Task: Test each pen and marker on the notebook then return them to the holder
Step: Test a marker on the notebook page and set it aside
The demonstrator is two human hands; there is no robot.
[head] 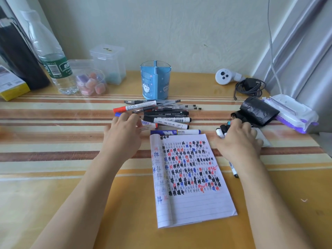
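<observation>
Both bare forearms stretch forward over the striped worktop [53, 123], palms down. We see the left hand [124, 135] with fingers loosely spread and slightly bent, grasping nothing, its fingertips at the near left edge of the pile of pens and markers [167, 114], which spreads away to its right. The blue holder [155, 79] stands upright beyond that pile, farther off and to this hand's right. The right hand [240, 141] lies knuckles up, fingers curled down over a small cluster of black and white marker ends [221, 131] at its front left; we cannot tell whether it grips them or merely covers them. Between the two hands, toward the wrists, lies the open notebook [194, 177], its page crowded with black, red and blue hash marks, with a dark-blue marker [177, 132] along its far edge. A thin pen [233, 169] lies just left of the right wrist.
</observation>
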